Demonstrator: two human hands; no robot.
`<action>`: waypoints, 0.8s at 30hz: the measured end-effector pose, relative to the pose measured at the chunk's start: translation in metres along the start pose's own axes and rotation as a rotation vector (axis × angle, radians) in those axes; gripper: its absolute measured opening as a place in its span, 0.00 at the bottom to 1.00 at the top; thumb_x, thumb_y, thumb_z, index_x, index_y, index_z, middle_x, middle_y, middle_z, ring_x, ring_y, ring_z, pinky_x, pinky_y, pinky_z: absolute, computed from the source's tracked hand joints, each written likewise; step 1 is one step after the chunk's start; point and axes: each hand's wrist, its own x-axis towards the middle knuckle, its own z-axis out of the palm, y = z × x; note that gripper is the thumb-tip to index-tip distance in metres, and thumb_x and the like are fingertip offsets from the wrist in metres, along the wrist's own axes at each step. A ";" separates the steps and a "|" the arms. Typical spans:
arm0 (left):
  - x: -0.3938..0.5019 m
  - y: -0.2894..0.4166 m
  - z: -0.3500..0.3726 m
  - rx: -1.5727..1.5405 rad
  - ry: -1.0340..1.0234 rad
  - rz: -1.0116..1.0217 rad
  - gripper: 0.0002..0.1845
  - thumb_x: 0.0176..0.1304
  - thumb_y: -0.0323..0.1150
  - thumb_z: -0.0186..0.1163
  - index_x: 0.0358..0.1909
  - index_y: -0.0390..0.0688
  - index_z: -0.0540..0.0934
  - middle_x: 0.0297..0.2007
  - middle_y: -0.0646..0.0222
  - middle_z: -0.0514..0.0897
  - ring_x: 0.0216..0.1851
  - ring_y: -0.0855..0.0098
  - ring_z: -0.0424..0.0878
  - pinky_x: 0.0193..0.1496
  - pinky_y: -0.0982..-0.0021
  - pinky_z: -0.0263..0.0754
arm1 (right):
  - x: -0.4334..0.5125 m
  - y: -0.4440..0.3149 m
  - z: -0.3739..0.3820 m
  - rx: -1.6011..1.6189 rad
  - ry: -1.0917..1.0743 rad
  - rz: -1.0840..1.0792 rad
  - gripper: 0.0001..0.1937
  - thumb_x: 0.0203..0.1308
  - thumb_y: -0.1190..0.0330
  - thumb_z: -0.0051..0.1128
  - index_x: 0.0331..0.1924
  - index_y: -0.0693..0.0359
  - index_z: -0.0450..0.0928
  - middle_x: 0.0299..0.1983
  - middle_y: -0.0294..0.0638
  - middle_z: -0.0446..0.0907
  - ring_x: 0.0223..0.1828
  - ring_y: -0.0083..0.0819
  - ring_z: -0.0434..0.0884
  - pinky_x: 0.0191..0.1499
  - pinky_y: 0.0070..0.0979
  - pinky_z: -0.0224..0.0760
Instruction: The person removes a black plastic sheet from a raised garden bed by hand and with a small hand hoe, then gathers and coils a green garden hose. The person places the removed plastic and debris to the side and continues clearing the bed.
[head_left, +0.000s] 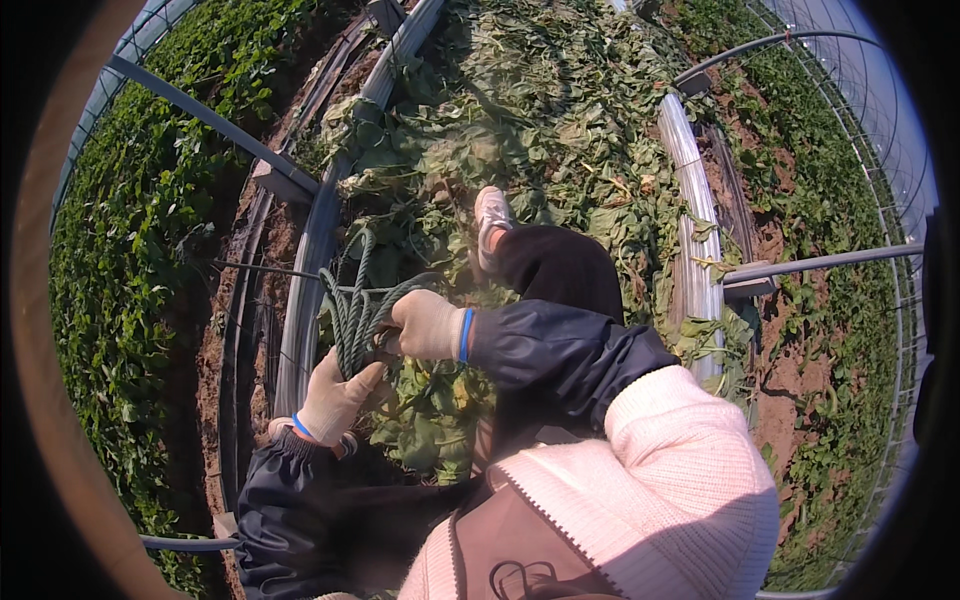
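A looped bundle of green twisted rope (354, 315) is held out over the left side of the plant bed. My left hand (337, 394), in a cream work glove with a blue cuff, grips the bundle from below. My right hand (429, 325), gloved the same way, is closed around the rope at the bundle's right side. Its fingertips are partly hidden behind the rope. Several loops rise above the hands, and one strand crosses them sideways.
Wilted leafy vines (555, 150) cover the ground ahead. Rolled plastic film (690, 210) edges the bed on the right, with another roll (300, 300) on the left. Metal hoop pipes (202, 112) cross both sides. Green crops (150, 225) grow beyond. My shoe (492, 217) stands among the vines.
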 end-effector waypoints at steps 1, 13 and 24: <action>0.000 0.003 0.002 0.039 0.025 0.029 0.19 0.56 0.34 0.64 0.47 0.38 0.70 0.32 0.72 0.79 0.25 0.81 0.75 0.26 0.79 0.71 | 0.000 0.002 -0.001 0.031 0.022 -0.007 0.11 0.49 0.69 0.59 0.38 0.59 0.80 0.31 0.45 0.80 0.34 0.39 0.80 0.38 0.28 0.72; -0.027 0.059 -0.062 0.134 0.438 0.029 0.06 0.53 0.30 0.59 0.30 0.39 0.74 0.16 0.76 0.70 0.11 0.83 0.65 0.11 0.81 0.58 | 0.009 0.046 -0.078 0.192 0.561 0.140 0.08 0.54 0.81 0.51 0.36 0.62 0.80 0.26 0.34 0.79 0.26 0.15 0.75 0.31 0.14 0.69; -0.085 0.022 -0.221 -0.314 1.299 0.479 0.10 0.58 0.37 0.62 0.31 0.41 0.76 0.19 0.76 0.70 0.12 0.83 0.62 0.15 0.79 0.58 | 0.004 0.089 -0.126 0.566 0.871 0.278 0.15 0.54 0.87 0.45 0.45 0.69 0.73 0.36 0.43 0.78 0.26 0.25 0.79 0.25 0.17 0.75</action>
